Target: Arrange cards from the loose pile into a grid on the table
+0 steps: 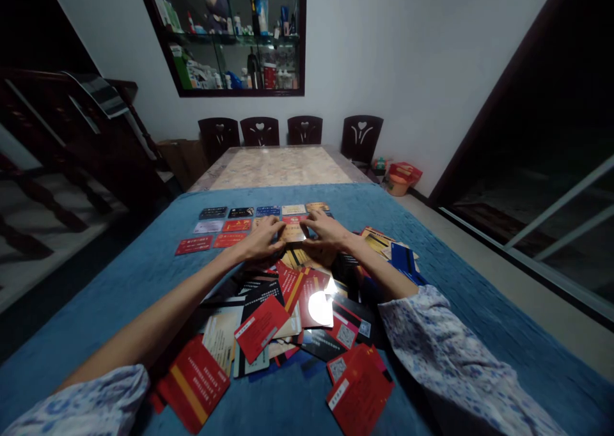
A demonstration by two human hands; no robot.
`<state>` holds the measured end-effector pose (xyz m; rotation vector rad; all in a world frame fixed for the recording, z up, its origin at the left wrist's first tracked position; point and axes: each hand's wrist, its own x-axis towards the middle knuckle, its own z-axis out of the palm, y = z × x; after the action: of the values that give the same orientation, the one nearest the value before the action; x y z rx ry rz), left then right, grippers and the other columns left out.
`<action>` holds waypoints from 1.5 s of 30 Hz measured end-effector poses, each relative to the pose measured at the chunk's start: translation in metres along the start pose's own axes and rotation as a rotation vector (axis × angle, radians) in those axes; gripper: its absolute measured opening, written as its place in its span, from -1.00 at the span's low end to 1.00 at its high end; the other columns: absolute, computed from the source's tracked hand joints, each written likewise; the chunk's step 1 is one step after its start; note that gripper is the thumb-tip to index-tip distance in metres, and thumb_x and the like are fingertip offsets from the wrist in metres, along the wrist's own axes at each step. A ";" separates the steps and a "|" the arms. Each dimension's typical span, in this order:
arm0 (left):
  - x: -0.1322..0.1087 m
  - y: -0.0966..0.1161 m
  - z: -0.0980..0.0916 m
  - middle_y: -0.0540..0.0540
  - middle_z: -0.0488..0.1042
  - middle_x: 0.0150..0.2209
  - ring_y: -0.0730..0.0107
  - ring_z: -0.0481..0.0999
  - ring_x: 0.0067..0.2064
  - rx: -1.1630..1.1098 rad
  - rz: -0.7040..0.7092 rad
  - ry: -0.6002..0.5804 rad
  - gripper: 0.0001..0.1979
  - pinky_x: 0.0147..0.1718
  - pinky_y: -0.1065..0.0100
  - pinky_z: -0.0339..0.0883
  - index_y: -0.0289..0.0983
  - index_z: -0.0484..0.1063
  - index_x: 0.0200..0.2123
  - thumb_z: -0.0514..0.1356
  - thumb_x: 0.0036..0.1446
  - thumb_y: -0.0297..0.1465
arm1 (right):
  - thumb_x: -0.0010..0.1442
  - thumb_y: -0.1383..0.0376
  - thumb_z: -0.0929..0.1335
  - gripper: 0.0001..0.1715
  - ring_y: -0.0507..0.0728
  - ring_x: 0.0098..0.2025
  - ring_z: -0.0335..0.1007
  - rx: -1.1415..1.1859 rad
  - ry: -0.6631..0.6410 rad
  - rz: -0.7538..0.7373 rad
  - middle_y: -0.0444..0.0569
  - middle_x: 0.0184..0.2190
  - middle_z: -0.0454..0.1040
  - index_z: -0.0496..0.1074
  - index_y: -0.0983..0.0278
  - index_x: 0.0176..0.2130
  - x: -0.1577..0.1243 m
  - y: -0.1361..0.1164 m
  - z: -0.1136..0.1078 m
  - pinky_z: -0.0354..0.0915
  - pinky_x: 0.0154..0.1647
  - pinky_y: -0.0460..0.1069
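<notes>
My left hand (pixel 265 239) and my right hand (pixel 327 229) face each other over the table, fingers bent in a pinch. Between them is a tan plastic card (pixel 293 234), its left edge in the left fingers and its right edge in the right ones. A red strip shows along its top; I cannot tell if that belongs to a second card. Beyond and left of the hands lie rows of cards, among them a black card (pixel 241 213), a purple-white card (pixel 208 227) and a red card (pixel 194 245). Nearer me spreads a loose heap of overlapping cards (pixel 261 327).
A blue cloth (pixel 158 257) covers the near part of the table, with bare marble tabletop (pixel 275 166) beyond. More cards, including a blue card (pixel 403 259), lie beside my right forearm. Dark chairs (pixel 259 131) stand at the far end, under a wall cabinet.
</notes>
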<state>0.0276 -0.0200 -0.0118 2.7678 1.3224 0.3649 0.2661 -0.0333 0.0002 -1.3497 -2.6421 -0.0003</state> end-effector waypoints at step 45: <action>0.174 0.001 0.026 -0.30 0.42 0.00 -0.15 0.26 0.12 0.135 -0.051 -0.171 -0.79 0.00 -0.15 0.25 -0.26 0.50 -0.20 0.18 0.10 -0.34 | 0.20 0.22 0.40 -0.63 0.18 -0.06 0.46 -0.155 -0.239 0.206 0.15 -0.03 0.52 0.55 0.28 -0.02 0.065 0.134 -0.014 0.30 -0.08 -0.07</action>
<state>0.1403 0.1151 -0.0040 2.7897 1.4215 0.0352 0.3384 0.0969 0.0133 -1.7705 -2.7257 -0.0190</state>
